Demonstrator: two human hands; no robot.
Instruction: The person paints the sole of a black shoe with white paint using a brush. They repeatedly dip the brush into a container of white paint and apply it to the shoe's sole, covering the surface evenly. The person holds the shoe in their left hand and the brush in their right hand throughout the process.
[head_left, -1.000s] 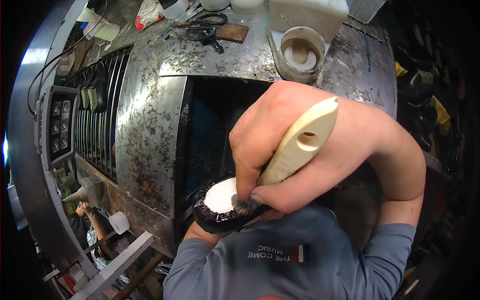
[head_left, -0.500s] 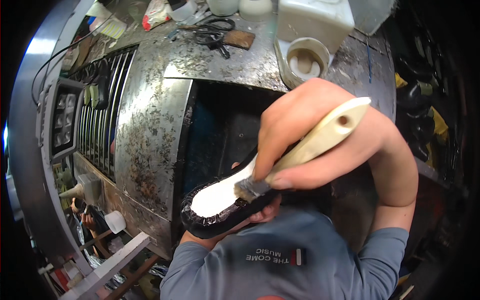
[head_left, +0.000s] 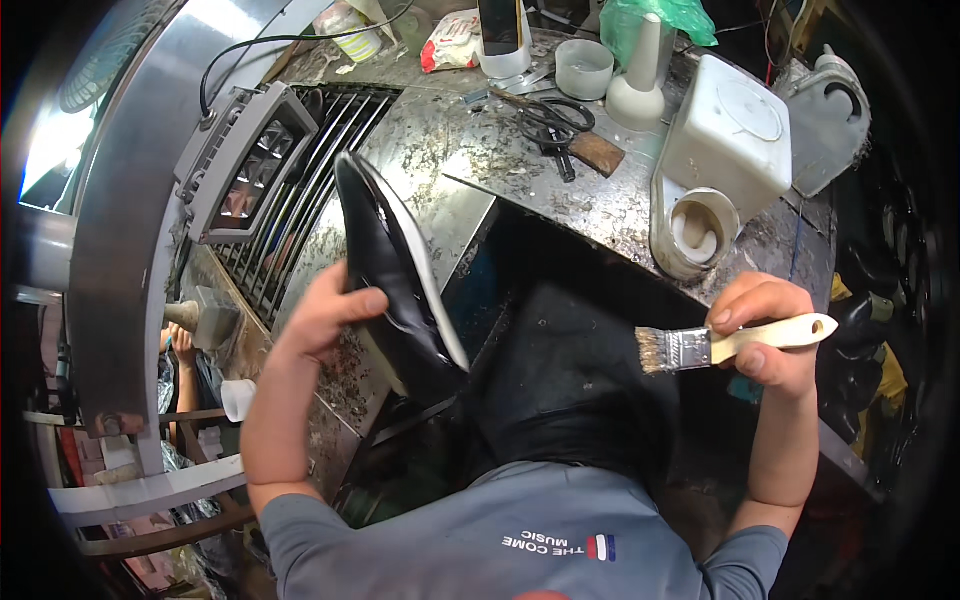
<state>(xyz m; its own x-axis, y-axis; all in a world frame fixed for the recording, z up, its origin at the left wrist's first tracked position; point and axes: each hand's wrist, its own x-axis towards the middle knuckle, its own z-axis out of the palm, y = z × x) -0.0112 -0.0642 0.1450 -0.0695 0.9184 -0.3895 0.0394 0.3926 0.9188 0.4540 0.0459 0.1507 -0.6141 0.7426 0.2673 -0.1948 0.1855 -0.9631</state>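
My left hand (head_left: 328, 312) grips a glossy black shoe upper (head_left: 385, 265), thumb across its side and the other fingers hidden behind. The shoe is tilted up on its end over the bench's left part, its white underside showing as a narrow strip along the right edge. Off to the right, my right hand (head_left: 770, 315) holds a flat paintbrush (head_left: 700, 348) by its pale wooden handle, between thumb and fingers. Its bristles point left, well apart from the shoe. Beyond that hand stands a white pot (head_left: 703, 235) with pale liquid inside.
On the stained metal bench (head_left: 465, 140) lie black scissors (head_left: 555, 120) and a brown block (head_left: 598, 155). A white canister (head_left: 735, 115) stands behind the pot. At left are a lamp (head_left: 250, 170) and a metal grille (head_left: 285, 245). Another person's hand (head_left: 183, 345) shows far left.
The brush has come off the shoe's white underside and moved right with my right hand. My left hand has carried the shoe up and left, turning its black side into view.
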